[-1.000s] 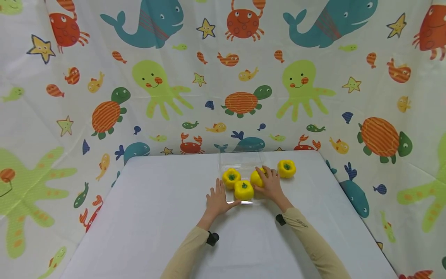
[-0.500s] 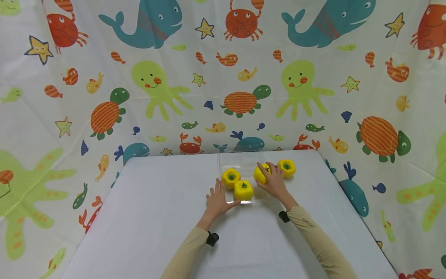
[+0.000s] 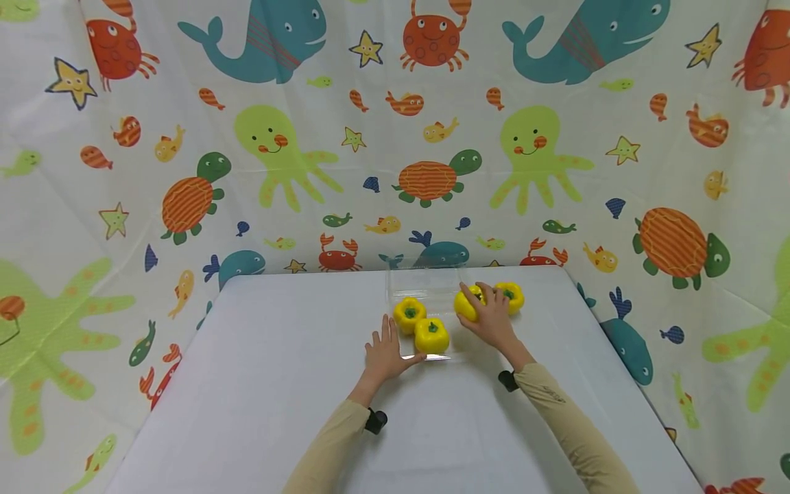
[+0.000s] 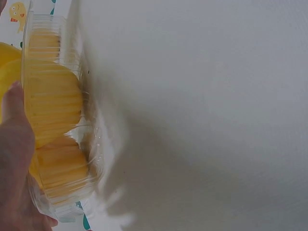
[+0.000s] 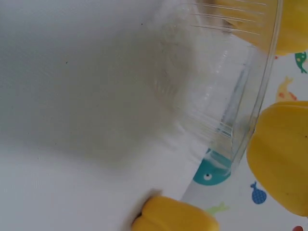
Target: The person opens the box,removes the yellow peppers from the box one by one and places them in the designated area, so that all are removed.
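Observation:
My right hand [image 3: 494, 321] holds a yellow bell pepper [image 3: 466, 306] over the right side of a clear plastic clamshell box [image 3: 439, 357]. In the right wrist view this held pepper [image 5: 281, 156] shows above the box's rim. Two more yellow bell peppers sit inside the box, one at the left [image 3: 410, 315] and one at the front [image 3: 432, 336]. With fingers spread and straight, my left hand [image 3: 384, 358] rests against the box's front left corner, thumb along the front rim. The left wrist view shows peppers [image 4: 53, 98] through the clear wall.
Another yellow bell pepper [image 3: 516, 302] lies on the white table [image 3: 278, 370], right of the box and partly behind my right hand. The box's clear lid [image 3: 426, 280] stands open at the back. A sea-animal curtain [image 3: 370, 158] hangs behind the table.
My right hand has moved right and slightly away from me, carrying the pepper from inside the box toward its right edge. The left hand and other peppers stay put.

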A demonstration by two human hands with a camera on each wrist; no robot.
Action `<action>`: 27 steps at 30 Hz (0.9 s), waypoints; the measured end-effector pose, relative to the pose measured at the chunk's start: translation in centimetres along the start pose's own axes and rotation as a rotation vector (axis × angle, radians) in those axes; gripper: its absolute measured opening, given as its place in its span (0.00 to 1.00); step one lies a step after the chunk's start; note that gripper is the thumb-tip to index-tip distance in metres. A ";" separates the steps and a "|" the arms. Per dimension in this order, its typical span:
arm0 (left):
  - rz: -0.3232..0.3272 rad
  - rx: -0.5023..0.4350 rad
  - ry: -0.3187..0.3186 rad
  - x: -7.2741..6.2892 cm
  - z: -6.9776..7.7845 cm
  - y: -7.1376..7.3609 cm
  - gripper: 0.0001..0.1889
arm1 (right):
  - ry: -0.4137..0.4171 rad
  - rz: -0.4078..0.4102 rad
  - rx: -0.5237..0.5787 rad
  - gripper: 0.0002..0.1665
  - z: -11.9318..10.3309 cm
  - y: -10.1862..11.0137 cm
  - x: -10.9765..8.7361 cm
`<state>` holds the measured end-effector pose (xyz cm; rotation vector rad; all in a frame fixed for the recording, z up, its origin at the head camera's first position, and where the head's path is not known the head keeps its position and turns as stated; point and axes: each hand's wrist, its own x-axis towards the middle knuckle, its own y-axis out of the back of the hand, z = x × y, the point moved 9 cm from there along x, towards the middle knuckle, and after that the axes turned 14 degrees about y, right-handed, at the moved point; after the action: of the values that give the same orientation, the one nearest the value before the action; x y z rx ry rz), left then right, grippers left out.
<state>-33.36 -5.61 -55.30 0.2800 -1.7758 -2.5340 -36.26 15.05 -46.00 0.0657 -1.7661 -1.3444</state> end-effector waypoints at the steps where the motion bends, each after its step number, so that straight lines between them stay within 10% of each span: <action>1: 0.002 0.000 -0.001 0.0 0.0 0.0 0.59 | -0.001 0.001 0.004 0.40 0.0 0.1 0.0; 27: 0.005 0.002 -0.004 0.0 0.0 -0.1 0.59 | -0.029 0.064 -0.003 0.37 2.4 3.2 -1.7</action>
<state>-33.33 -5.54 -55.43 0.2703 -1.7785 -2.5307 -35.38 19.05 -44.48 -0.0121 -1.7757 -1.3072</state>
